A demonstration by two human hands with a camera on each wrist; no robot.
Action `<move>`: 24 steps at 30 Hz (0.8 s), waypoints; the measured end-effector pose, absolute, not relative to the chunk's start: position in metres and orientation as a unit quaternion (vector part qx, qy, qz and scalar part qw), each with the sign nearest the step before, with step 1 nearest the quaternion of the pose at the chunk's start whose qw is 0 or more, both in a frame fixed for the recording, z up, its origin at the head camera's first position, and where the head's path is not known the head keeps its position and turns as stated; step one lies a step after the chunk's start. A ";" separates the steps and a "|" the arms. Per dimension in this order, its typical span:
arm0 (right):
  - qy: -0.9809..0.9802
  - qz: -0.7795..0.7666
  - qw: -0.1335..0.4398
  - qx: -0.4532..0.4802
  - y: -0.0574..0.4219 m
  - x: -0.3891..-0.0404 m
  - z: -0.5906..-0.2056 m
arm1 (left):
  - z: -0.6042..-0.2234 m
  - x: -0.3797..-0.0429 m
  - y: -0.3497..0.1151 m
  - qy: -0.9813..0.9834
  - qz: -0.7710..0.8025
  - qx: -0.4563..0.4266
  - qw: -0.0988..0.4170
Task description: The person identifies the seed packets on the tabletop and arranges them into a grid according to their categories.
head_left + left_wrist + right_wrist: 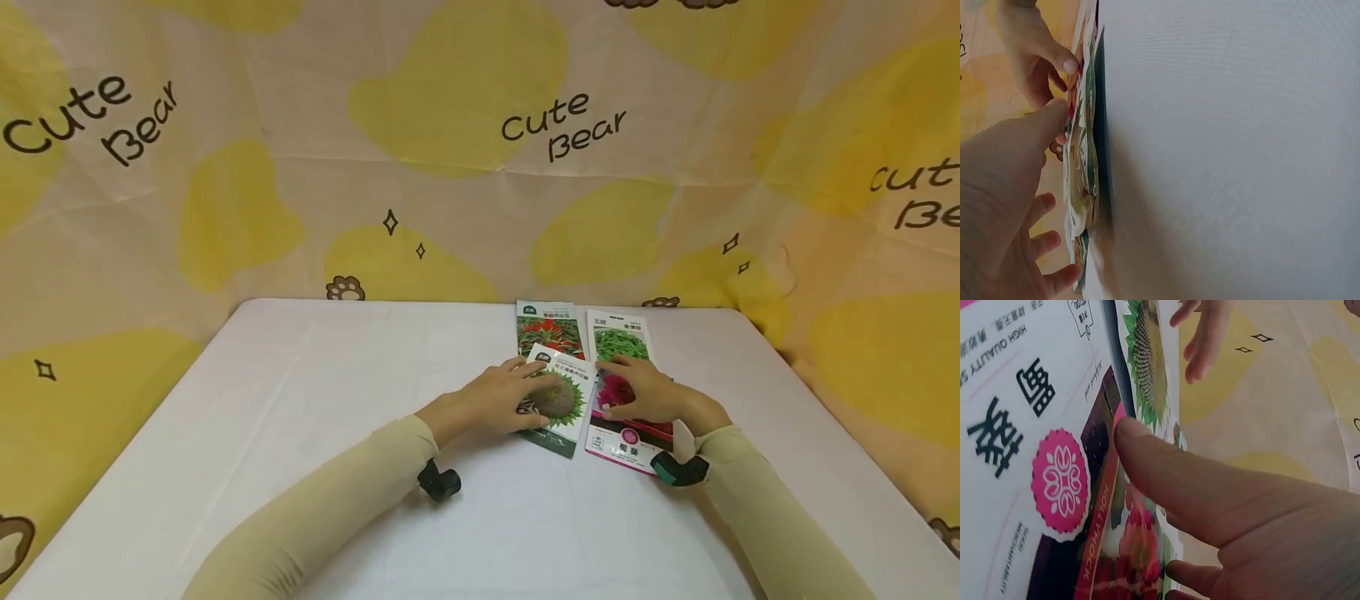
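Note:
Four seed packets is more than I count closely; several lie together toward the table's far side. My left hand [498, 398] rests spread over the sunflower packet [566, 417], thumb near its lower edge. Over the hollyhock packet [626, 442] lies my right hand [651, 393]; in the right wrist view its thumb touches the hollyhock packet [1060, 481] beside the sunflower packet [1150, 369]. Behind them are a red-flower packet [550, 327] and a green-leaf packet [621, 340], both partly covered. The left wrist view shows the packets [1088, 150] edge-on, with loosely bent left fingers.
A white table [300, 392] extends around the packets. Behind it hangs a yellow patterned cloth [450, 92] with "Cute Bear" lettering. Dark wrist devices sit on the left sleeve [360, 475] and the right sleeve [772, 508].

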State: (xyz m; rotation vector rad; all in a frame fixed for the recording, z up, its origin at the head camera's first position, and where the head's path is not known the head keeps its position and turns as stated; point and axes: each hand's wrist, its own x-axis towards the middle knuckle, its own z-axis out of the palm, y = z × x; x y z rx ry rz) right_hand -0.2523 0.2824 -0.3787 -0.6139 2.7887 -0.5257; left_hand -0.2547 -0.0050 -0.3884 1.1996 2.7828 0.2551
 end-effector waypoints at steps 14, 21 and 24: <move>0.956 -0.178 0.132 -0.193 0.286 -0.255 -0.379 | -0.392 -0.253 -0.006 0.914 0.060 0.396 0.063; 0.957 -0.176 0.130 -0.192 0.289 -0.258 -0.380 | -0.393 -0.253 -0.007 0.918 0.057 0.389 0.056; 0.957 -0.176 0.131 -0.192 0.290 -0.259 -0.381 | -0.396 -0.254 -0.007 0.919 0.053 0.388 0.050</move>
